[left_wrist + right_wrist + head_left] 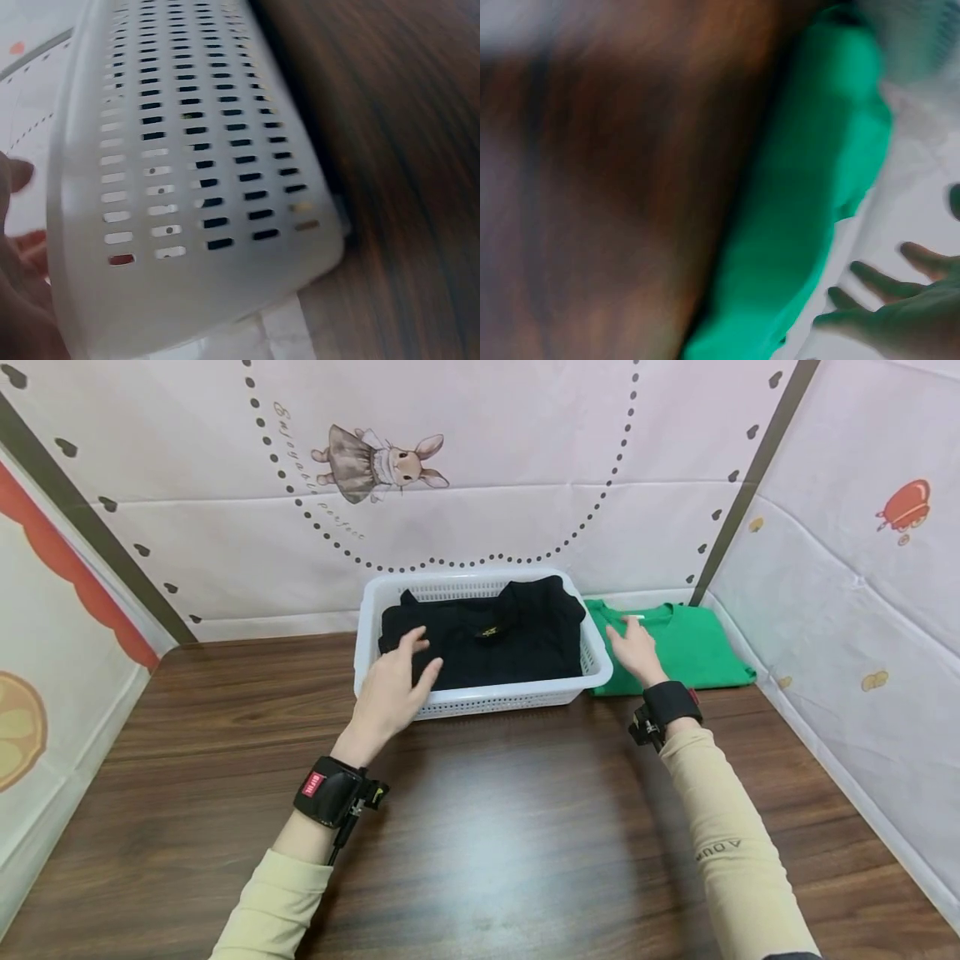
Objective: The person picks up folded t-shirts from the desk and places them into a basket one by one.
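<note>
White basket (pixel 510 692) on surface (pixel 480 827), black shirt (pixel 480 656) inside, partly hidden by left hand (pixel 390 689), green shirt (pixel 697 647) beside basket, blurred in right wrist view, right hand (pixel 637 656) over it, both grips loosely wide

One white basket (pixel 517 689). In it, at least one black garment (pixel 480 656), with any further ones beneath impossible to count. Beside it, one green garment (pixel 690 647). Two hands: one left hand (pixel 388 689), one right hand (pixel 636 652). Two wrist straps (pixel 327 791) and two pale sleeves (pixel 731 835). Under everything, one worktop (pixel 480 827). Around, three printed wall sheets (pixel 510 435). On the back one, a single rabbit (pixel 375 464); along both edges, twelve dark hearts (pixel 66 447), six per side. On the left, one orange slice (pixel 18 731); on the right, one red print (pixel 906 506) and three small yellowish motifs (pixel 874 680).
</note>
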A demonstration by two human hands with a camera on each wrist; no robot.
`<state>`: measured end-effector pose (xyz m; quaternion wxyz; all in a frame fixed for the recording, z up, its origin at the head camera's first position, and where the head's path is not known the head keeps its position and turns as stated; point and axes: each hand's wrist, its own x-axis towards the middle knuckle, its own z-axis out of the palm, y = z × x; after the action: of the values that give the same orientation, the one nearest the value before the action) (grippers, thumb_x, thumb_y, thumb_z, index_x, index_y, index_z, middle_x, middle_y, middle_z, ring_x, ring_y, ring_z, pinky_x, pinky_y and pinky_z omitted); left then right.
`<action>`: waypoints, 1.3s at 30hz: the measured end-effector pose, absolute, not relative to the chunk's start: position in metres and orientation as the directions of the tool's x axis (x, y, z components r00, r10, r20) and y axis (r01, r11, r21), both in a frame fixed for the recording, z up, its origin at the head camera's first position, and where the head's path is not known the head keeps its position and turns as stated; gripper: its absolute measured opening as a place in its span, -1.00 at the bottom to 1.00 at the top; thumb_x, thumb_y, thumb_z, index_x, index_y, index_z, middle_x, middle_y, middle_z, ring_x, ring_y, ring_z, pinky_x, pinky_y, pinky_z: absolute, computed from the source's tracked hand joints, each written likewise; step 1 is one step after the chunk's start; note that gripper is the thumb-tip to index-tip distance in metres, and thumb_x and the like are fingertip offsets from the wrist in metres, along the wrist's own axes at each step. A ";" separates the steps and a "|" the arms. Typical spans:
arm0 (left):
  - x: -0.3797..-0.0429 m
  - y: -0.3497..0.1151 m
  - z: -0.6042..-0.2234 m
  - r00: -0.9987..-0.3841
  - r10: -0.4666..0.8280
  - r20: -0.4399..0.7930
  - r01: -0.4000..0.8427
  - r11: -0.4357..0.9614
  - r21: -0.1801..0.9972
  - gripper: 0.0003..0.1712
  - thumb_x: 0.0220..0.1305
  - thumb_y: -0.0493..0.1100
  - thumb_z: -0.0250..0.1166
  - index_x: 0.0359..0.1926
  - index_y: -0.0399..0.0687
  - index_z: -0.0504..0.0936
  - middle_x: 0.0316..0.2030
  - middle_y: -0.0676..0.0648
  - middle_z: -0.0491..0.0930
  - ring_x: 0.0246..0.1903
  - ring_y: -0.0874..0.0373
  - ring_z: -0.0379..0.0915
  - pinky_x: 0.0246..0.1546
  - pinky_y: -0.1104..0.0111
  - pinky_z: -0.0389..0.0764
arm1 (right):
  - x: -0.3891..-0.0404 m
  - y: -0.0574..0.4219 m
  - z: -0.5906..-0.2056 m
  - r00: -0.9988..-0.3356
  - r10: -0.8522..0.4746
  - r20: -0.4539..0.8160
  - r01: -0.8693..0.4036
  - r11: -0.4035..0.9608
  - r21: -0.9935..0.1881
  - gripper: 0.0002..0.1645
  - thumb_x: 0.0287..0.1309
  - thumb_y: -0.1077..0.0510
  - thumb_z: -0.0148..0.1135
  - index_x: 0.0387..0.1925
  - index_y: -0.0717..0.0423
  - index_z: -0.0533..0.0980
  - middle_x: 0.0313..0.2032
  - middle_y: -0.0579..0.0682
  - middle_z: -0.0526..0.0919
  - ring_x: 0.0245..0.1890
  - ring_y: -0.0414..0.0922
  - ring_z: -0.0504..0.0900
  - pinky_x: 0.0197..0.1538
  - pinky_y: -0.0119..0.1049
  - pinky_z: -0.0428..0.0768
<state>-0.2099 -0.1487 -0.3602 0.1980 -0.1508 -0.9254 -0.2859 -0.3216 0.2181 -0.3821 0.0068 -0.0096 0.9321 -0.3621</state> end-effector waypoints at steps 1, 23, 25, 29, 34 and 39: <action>-0.208 -0.148 -0.363 -0.863 0.197 0.465 0.412 0.808 0.420 -0.39 0.39 0.07 0.07 0.32 -0.14 0.27 0.08 -0.16 0.60 -0.03 -0.15 0.56 -0.06 0.04 0.56 | -0.322 0.221 -0.387 -0.999 -0.011 -0.033 0.012 0.781 -0.625 -0.27 0.45 -0.07 -0.25 0.44 0.29 -0.06 0.38 0.43 0.07 0.39 0.34 0.03 0.39 0.18 0.06; -0.205 -0.143 -0.384 -0.746 0.444 0.496 0.531 0.846 0.041 -0.62 0.21 0.26 0.20 -0.27 0.12 0.70 -0.71 0.12 0.54 -0.73 0.23 0.26 -0.69 0.44 0.14 | -0.295 0.240 -0.405 -0.944 -0.115 -0.308 -0.046 0.974 -0.223 -0.17 0.33 -0.19 -0.13 0.46 0.13 -0.01 0.35 0.53 -0.07 0.25 0.52 -0.03 0.26 0.37 0.12; -0.204 -0.144 -0.384 -0.744 0.439 0.504 0.527 0.849 0.039 -0.62 0.21 0.26 0.20 -0.28 0.11 0.70 -0.71 0.12 0.54 -0.73 0.23 0.26 -0.69 0.43 0.16 | -0.289 0.239 -0.405 -0.945 -0.110 -0.309 -0.042 0.975 -0.219 -0.15 0.33 -0.24 -0.14 0.46 0.12 -0.02 0.35 0.53 -0.07 0.26 0.54 -0.04 0.24 0.40 0.13; -0.203 -0.145 -0.385 -0.742 0.427 0.518 0.515 0.857 0.032 -0.61 0.20 0.27 0.20 -0.28 0.12 0.70 -0.72 0.11 0.54 -0.74 0.22 0.27 -0.69 0.42 0.18 | -0.278 0.239 -0.406 -0.944 -0.114 -0.311 -0.049 0.977 -0.209 -0.13 0.33 -0.29 -0.14 0.46 0.12 0.00 0.35 0.52 -0.08 0.27 0.54 -0.05 0.22 0.43 0.16; -0.203 -0.146 -0.385 -0.745 0.415 0.522 0.503 0.863 0.032 -0.60 0.22 0.27 0.19 -0.28 0.11 0.70 -0.74 0.10 0.51 -0.74 0.21 0.24 -0.69 0.41 0.16 | -0.261 0.240 -0.402 -0.935 -0.130 -0.329 -0.067 0.978 -0.198 -0.14 0.32 -0.27 -0.10 0.44 0.13 0.04 0.34 0.55 -0.09 0.26 0.58 -0.05 0.18 0.46 0.18; -0.202 -0.147 -0.386 -0.735 0.409 0.540 0.500 0.866 0.024 -0.60 0.21 0.27 0.20 -0.30 0.10 0.70 -0.72 0.09 0.55 -0.73 0.20 0.28 -0.68 0.39 0.22 | -0.245 0.240 -0.396 -0.920 -0.146 -0.364 -0.084 0.980 -0.179 -0.15 0.29 -0.28 -0.05 0.42 0.11 0.09 0.30 0.57 -0.08 0.20 0.60 -0.01 0.15 0.45 0.22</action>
<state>-0.2023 -0.1474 -0.3861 0.2690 -0.2449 -0.9277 -0.0839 -0.2454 0.2401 -0.3961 0.1911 -0.0588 0.9765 -0.0801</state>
